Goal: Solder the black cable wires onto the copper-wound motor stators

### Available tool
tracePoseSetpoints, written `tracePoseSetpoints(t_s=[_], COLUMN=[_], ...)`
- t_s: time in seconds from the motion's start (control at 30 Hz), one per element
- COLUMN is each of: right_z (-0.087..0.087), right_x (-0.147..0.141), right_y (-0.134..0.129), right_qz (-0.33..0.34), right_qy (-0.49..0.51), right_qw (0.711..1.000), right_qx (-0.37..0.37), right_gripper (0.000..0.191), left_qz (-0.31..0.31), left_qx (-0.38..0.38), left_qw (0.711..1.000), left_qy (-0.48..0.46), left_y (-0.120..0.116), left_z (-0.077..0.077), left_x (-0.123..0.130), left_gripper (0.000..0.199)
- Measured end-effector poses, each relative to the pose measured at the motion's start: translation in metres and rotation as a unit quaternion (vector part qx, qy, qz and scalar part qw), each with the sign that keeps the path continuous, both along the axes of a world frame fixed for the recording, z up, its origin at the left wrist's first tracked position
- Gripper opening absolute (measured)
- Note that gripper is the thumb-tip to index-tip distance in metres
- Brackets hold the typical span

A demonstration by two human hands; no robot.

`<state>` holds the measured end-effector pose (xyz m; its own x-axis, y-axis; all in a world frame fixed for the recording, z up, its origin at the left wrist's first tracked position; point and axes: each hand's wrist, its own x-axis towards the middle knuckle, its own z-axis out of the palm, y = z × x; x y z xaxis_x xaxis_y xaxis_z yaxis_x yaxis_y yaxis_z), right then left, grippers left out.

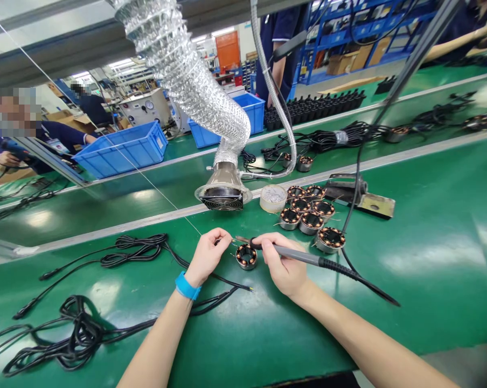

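My bare left hand (208, 257), thumb and index finger pinched, my bare right hand (286, 267), fingers curled in pen grip, uncovered left forearm (160, 337) and right forearm (359, 337) converging forward.

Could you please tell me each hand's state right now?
Left hand: closed, pinching a thin wire.
Right hand: closed, holding a soldering iron.
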<state>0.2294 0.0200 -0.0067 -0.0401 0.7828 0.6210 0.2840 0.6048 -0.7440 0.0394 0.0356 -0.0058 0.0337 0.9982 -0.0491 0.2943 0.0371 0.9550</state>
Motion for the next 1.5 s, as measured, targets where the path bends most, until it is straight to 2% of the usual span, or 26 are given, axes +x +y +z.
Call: tracePoseSetpoints(t_s=[0.27, 0.4, 0.57, 0.87, 1.23, 1.37, 1.5], right_z=[-0.003, -0.01, -0.019, -0.023, -0.024, -0.013, -0.001], right_x=[-0.006, -0.015, -0.023, -0.026, -0.026, -0.018, -0.008], right_y=[0.005, 0.012, 0.016, 0.011, 0.011, 0.009, 0.001], right_qz=[0.029, 0.083, 0.135, 0.156, 0.133, 0.079, 0.004], right_qy=[-0.029, -0.053, -0.064, -0.048, -0.086, -0.047, -0.015], right_qw=[0.999, 0.994, 0.988, 0.987, 0.986, 0.992, 0.998], right_qx=[0.018, 0.044, 0.026, 0.014, 0.059, 0.084, 0.067], right_gripper=[0.017, 0.026, 0.043, 0.044, 0.039, 0.031, 0.014], left_qz=[-0.008, -0.021, -0.038, -0.053, -0.01, -0.01, -0.011], left_qx=[-0.002, 0.014, 0.041, 0.035, -0.053, -0.066, -0.063], left_qw=[1.0, 0.999, 0.997, 0.992, 0.998, 0.998, 0.998], left_qy=[0.0, 0.027, 0.06, 0.112, 0.019, 0.015, 0.016], left_y=[-0.002, -0.008, -0.017, -0.026, -0.025, -0.026, -0.026], left_z=[0.004, 0.012, 0.019, 0.021, 0.012, 0.008, 0.007], left_x=[-0.001, -0.003, -0.001, -0.008, -0.01, -0.014, -0.014], left_gripper=[0.022, 0.022, 0.024, 0.026, 0.028, 0.026, 0.025])
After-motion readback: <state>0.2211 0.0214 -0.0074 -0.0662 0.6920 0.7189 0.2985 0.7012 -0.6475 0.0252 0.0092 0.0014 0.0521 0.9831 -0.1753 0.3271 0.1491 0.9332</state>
